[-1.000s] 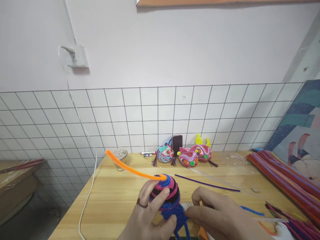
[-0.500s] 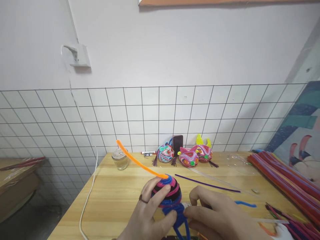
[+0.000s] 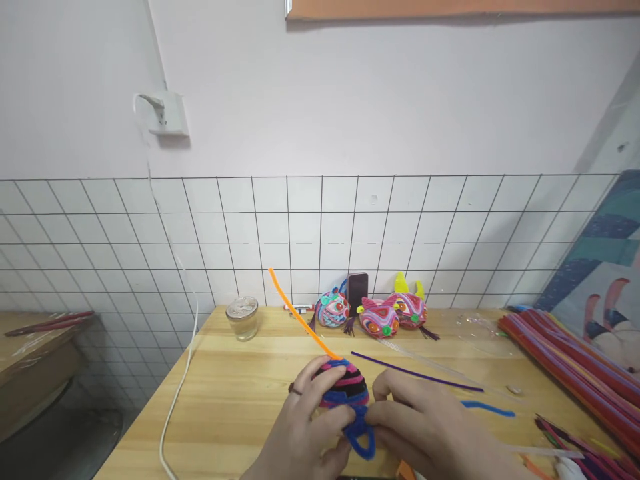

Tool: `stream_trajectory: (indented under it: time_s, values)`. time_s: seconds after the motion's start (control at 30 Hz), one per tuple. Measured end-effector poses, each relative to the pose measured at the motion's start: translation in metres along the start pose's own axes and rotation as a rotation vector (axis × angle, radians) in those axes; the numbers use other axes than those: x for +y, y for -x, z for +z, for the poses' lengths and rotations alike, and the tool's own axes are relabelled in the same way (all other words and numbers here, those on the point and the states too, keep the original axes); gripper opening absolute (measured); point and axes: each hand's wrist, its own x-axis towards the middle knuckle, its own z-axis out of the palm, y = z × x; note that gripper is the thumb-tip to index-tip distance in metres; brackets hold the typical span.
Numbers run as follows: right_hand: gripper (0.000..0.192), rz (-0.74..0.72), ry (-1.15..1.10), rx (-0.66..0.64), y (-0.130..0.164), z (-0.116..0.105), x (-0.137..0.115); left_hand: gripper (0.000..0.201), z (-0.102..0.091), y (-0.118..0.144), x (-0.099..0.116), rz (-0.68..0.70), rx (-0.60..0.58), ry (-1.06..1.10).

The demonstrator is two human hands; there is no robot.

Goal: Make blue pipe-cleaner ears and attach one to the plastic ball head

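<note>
A rounded craft piece (image 3: 353,385), wound from pink, black and blue pipe cleaners, sits within the curved fingers of my left hand (image 3: 307,430), which wears a dark ring. From its top an orange pipe cleaner (image 3: 299,319) sticks up and to the left. At its near end is a blue fuzzy part (image 3: 359,421) with a loop hanging below. My left thumb presses on this part from one side. Across from it, the fingertips of my right hand (image 3: 427,423) pinch its edge; the exact grip is partly hidden.
Several similar animal-like pieces (image 3: 380,319) stand by a phone (image 3: 357,293) at the wall. A glass jar (image 3: 243,320) stands back left. Purple (image 3: 415,373) and blue (image 3: 487,409) pipe cleaners lie beyond and beside my right hand. A bundle of red pipe cleaners (image 3: 565,367) lies at right.
The orange pipe cleaner has swung to the right and stands steeper. The craft piece and my left hand sit slightly further right. A white printed bit by my right fingers is out of sight.
</note>
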Motion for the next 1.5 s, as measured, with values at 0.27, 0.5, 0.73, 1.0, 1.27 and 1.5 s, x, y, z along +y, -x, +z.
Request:
stream_trajectory:
  time_s: [0.27, 0.5, 0.73, 1.0, 1.27, 1.5]
  values:
    - [0.011, 0.213, -0.309, -0.165, -0.034, 0.017, 0.023, 0.044, -0.002, -0.004, -0.004, -0.55, -0.17, 0.442]
    - [0.012, 0.355, -0.465, -0.263, -0.054, 0.067, 0.045, 0.043, 0.01, 0.014, -0.027, -0.932, -0.204, 0.997]
    - [0.013, 0.373, -0.448, -0.263, -0.049, 0.096, 0.05, 0.047, 0.025, 0.038, -0.047, -0.983, -0.181, 0.986]
    - [0.015, 0.368, -0.438, -0.237, -0.045, 0.098, 0.044, 0.017, 0.034, 0.04, -0.054, -0.984, -0.024, 1.035]
    - [0.014, 0.329, -0.431, -0.225, -0.041, 0.1, 0.045, 0.015, 0.034, 0.035, -0.047, -1.022, 0.024, 0.962]
    - [0.016, 0.31, -0.416, -0.223, -0.042, 0.1, 0.044, 0.017, 0.038, 0.036, -0.046, -1.045, 0.039, 0.946]
